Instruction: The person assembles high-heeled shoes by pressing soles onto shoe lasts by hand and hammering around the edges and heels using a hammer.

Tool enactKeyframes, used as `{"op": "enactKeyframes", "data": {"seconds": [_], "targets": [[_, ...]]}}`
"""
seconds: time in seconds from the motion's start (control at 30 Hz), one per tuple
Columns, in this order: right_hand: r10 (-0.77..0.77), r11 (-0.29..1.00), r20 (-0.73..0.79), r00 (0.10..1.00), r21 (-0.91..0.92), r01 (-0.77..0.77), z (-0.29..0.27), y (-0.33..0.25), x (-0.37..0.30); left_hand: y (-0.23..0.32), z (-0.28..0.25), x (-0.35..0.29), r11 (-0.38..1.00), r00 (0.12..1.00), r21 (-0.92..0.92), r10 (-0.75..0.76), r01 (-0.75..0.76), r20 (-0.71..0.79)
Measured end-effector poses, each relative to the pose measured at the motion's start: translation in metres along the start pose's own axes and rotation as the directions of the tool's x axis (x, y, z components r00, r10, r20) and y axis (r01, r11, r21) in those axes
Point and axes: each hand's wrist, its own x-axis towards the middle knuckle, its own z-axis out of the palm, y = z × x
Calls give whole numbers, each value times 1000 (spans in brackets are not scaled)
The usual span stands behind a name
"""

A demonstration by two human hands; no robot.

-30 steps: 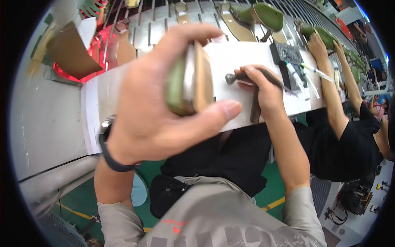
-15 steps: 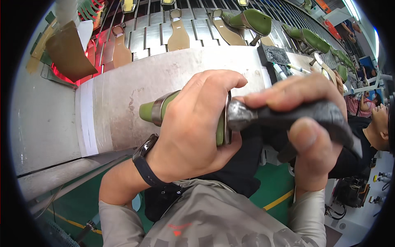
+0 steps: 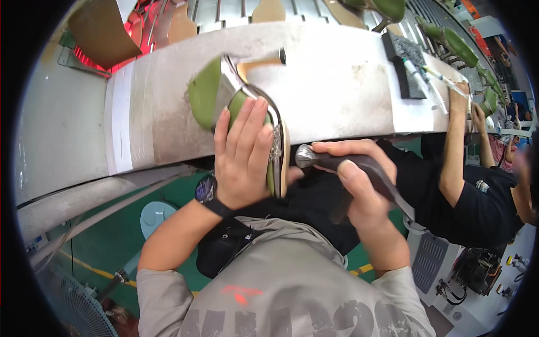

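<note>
My left hand [image 3: 241, 160] is closed around a high-heeled shoe [image 3: 228, 92] with metallic straps, mounted on a green shoe last [image 3: 204, 94]. The shoe is tilted at the near edge of the bench, its heel toward the far side and its sole edge facing right. Some of the last lies hidden under my fingers. In my right hand [image 3: 368, 188] is a dark hammer [image 3: 370, 167], gripped close to its head. Its rounded, shiny metal face points left toward the sole and is a short gap away from it.
A pale workbench [image 3: 331, 84] runs across, with a conveyor [image 3: 224, 11] carrying insoles beyond it. Pens [image 3: 418, 78] lie by a dark block [image 3: 405, 62]. On the right a co-worker's arm [image 3: 456, 135] reaches over the bench. A fan [image 3: 73, 306] stands lower left.
The shoe has been turned, its heel now showing toward the far side. My right hand and the hammer have moved down and left, from touching the shoe to slightly apart.
</note>
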Motion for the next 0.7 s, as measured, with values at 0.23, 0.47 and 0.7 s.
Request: {"op": "enactKeyframes", "data": {"seconds": [0.23,0.47,0.7], "targets": [[41,983,-5,999,181,-39,3,37,3,-14,13,-21,982,1000,189,4,-8,21],[-85,993,196,977,-63,99,-19,-4,42,-9,20,-23,958,1000,288,12,-20,28],[-300,926,271,914,-148,348,-19,-32,72,-11,29,-22,979,993,202,-6,31,-121]]}}
